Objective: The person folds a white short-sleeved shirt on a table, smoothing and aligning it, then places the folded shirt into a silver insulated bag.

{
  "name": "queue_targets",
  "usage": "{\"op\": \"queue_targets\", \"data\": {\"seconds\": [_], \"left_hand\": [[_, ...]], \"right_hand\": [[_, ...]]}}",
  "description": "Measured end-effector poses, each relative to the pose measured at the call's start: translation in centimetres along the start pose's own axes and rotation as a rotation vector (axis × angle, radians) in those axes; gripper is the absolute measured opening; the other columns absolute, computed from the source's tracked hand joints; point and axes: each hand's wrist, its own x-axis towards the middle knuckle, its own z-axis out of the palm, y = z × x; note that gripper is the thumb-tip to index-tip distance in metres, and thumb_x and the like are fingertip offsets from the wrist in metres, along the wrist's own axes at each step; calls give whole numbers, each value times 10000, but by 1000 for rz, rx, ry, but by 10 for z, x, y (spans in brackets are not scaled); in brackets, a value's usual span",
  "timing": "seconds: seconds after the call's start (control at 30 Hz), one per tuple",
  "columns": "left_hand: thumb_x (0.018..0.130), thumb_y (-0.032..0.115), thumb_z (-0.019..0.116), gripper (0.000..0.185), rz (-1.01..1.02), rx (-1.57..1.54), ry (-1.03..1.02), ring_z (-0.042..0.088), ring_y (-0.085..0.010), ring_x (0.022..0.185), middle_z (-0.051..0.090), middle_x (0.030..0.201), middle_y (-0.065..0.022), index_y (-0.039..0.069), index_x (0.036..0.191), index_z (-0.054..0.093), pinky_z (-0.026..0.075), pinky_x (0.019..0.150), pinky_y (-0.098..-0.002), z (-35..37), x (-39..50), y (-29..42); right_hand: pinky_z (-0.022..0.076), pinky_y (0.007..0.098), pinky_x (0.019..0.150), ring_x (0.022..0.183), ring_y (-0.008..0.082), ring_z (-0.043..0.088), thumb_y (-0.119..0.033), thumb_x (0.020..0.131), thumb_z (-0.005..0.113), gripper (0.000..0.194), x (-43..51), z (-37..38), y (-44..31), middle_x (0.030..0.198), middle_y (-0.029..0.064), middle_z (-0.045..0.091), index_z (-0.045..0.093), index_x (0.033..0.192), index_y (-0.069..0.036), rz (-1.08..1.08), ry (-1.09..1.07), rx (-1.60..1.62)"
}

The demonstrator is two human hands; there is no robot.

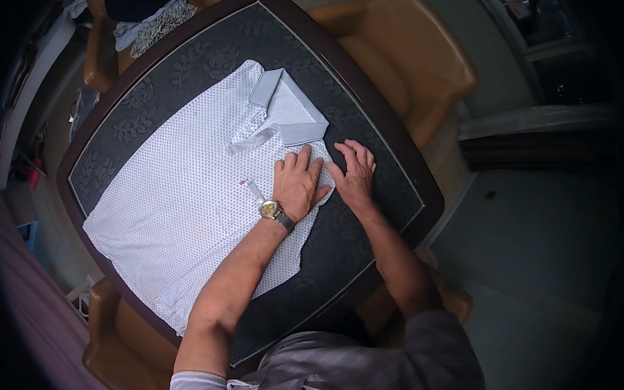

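Note:
A white polo shirt (187,153) with a small dark dot pattern lies spread on the table, front up. Its grey striped collar (303,133) points away from me and to the right, and the placket hangs partly open. My left hand (297,186), wearing a metal wristwatch (269,209), rests palm down on the shirt just below the collar, near the shoulder. Beside it, my right hand (356,175) has its fingers bent and spread over the dark cloth. Its thumb is at the shirt's shoulder edge. A small coloured tag (243,183) shows on the chest by the watch.
A dark embossed cloth (340,256) covers the table, which has a dark wooden rim (430,191). Tan chairs stand around it: one at the far right (415,52), one at the near left (126,351). Folded clothes (162,30) lie on a chair at the far left.

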Motion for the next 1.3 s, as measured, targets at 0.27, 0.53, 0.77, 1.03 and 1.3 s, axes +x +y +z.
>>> {"op": "queue_targets", "data": {"seconds": [0.27, 0.53, 0.77, 1.03, 1.3], "left_hand": [[951, 237, 804, 431, 20, -190, 45, 653, -382, 1222, 676, 1404, -199, 65, 1336, 712, 512, 1005, -494, -34, -17, 3], [953, 38, 754, 280, -289, -50, 518, 706, -396, 1124, 746, 1230, -210, 0, 1230, 731, 566, 965, -462, -137, -218, -58], [1018, 80, 732, 272, -970, 39, 648, 672, -201, 853, 725, 1101, -131, -16, 1272, 714, 564, 758, -344, -170, -446, -85], [967, 261, 813, 447, -1321, -263, 727, 742, -199, 854, 788, 966, -87, -32, 1293, 725, 601, 817, -362, -142, -511, -101], [892, 407, 866, 574, -1388, -126, 502, 780, -257, 932, 817, 1004, -162, -46, 1227, 755, 611, 860, -389, -182, -470, -115]], "right_hand": [[414, 541, 1110, 1337, 339, 544, -319, 950, 810, 378, 10, 14, 0, 1382, 43, 649, 740, 1303, -203, 52, 132, -71], [549, 442, 1004, 1124, 299, 701, -238, 983, 784, 423, -1, -15, 3, 1223, 158, 754, 685, 1340, -33, 250, 46, 350], [558, 287, 563, 694, 123, 720, -302, 927, 876, 570, -28, -27, -26, 942, 92, 778, 656, 1327, 40, 699, -344, 555], [446, 273, 434, 558, 119, 635, -177, 865, 910, 510, -17, -2, -17, 840, 75, 715, 646, 1240, 47, 700, -318, 449], [429, 251, 421, 557, 99, 636, -278, 949, 856, 330, -8, -5, -16, 770, 3, 677, 665, 1091, -50, 736, -363, 427]]}}
